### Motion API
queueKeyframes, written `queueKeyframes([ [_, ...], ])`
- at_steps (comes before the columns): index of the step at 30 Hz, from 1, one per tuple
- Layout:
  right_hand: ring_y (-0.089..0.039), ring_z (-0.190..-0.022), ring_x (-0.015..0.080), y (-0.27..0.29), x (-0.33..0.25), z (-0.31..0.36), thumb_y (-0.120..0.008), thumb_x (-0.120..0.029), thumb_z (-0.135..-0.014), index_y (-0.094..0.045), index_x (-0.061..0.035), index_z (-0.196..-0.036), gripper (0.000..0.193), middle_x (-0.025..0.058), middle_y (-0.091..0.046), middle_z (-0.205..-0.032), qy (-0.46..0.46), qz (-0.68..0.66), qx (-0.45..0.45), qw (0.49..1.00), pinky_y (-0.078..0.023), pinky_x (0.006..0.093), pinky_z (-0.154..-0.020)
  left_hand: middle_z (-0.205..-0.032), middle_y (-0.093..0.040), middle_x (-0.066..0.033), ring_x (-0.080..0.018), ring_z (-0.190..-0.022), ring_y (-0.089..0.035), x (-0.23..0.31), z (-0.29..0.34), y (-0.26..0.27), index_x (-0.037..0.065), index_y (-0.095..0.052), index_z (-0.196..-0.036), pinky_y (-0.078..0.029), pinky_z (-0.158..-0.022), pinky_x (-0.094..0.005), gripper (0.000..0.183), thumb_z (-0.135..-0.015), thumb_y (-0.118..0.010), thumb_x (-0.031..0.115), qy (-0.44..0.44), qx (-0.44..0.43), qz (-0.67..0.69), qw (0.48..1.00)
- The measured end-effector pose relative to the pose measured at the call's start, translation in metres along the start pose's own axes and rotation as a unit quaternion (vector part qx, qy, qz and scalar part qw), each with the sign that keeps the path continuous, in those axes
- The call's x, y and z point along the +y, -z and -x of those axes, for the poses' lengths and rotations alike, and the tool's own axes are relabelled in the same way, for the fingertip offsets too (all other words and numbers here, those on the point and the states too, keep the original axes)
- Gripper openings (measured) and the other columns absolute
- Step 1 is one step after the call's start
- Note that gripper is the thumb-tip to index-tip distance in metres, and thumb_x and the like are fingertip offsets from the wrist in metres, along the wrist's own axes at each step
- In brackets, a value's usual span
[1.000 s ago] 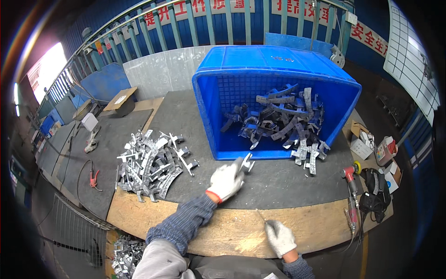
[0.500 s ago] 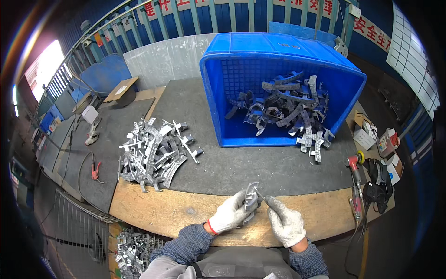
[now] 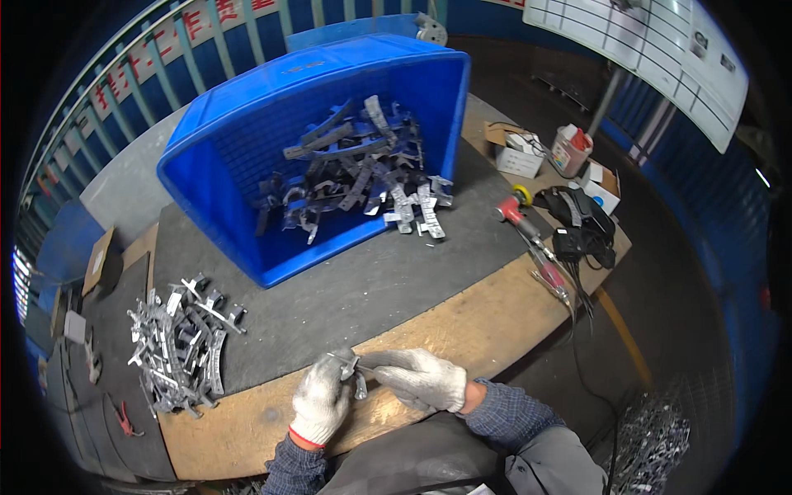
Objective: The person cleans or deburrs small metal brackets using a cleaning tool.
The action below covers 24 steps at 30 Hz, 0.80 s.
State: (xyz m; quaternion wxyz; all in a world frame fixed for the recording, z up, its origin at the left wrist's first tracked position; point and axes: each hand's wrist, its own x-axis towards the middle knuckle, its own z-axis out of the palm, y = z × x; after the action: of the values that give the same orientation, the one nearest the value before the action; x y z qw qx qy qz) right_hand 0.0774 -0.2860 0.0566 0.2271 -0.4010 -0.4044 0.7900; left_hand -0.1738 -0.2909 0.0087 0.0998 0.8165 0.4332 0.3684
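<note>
My left hand (image 3: 320,398), in a white knit glove with a red cuff edge, grips a small grey metal bracket (image 3: 360,385) above the table's wooden front edge. Its fingers wrap round the part and hide most of it. My right hand (image 3: 422,379), gloved alike, is closed with its fingers pointing left at the bracket. A thin rod-like tool (image 3: 366,366) shows at those fingertips, meeting the part; its handle is hidden in the glove. Left of both hands lies a pile of similar curved brackets (image 3: 177,351).
A blue plastic bin (image 3: 289,78) lies on its side, with more brackets (image 3: 355,177) inside and spilling over its lip. At right are a red air grinder (image 3: 516,216), black pouch (image 3: 573,219), small boxes (image 3: 520,157) and hoses. A red-handled air gun (image 3: 124,419) lies far left.
The view has swung right, so the bin and pile appear farther left. My right hand has turned from upright to nearly level, and the bracket has tilted in my left hand.
</note>
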Motion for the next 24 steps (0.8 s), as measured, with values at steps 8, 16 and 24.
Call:
queueKeyframes([
  [8,-0.075,-0.074,0.0427,-0.009,0.027,-0.016,-0.050,-0.038,-0.113,-0.054,-0.0233,-0.162,0.051,0.0208,-0.077,-0.091,0.289,0.519,0.142,0.792,-0.062,0.0499,-0.067,-0.112,-0.076,-0.0143,-0.0269,-0.091,-0.078,-0.012,0.030,-0.034,0.002,-0.058,-0.145,-0.064,-0.082,-0.0393,0.041,-0.105,-0.065,0.006,0.303,0.108,0.119,0.940],
  [16,-0.081,-0.093,0.0375,-0.009,0.027,0.005,-0.065,-0.020,-0.107,-0.070,-0.0124,-0.144,0.038,0.0205,-0.081,-0.114,0.261,0.464,0.218,0.818,-0.066,0.0445,-0.079,-0.139,-0.064,-0.0152,-0.0319,-0.134,-0.063,-0.016,-0.008,0.011,0.004,-0.047,-0.156,-0.059,-0.109,-0.0521,0.057,-0.105,-0.072,0.010,0.375,0.285,0.596,0.650],
  [24,-0.081,-0.101,0.0370,-0.016,0.022,-0.001,-0.068,-0.018,-0.105,-0.074,-0.0082,-0.136,0.033,0.0201,-0.081,-0.117,0.235,0.481,0.199,0.821,-0.066,0.0422,-0.083,-0.152,-0.055,-0.0293,-0.0415,-0.144,-0.058,-0.004,-0.004,0.003,0.005,-0.035,-0.163,-0.060,-0.111,-0.0556,0.065,-0.108,-0.067,0.011,0.360,0.284,0.611,0.646],
])
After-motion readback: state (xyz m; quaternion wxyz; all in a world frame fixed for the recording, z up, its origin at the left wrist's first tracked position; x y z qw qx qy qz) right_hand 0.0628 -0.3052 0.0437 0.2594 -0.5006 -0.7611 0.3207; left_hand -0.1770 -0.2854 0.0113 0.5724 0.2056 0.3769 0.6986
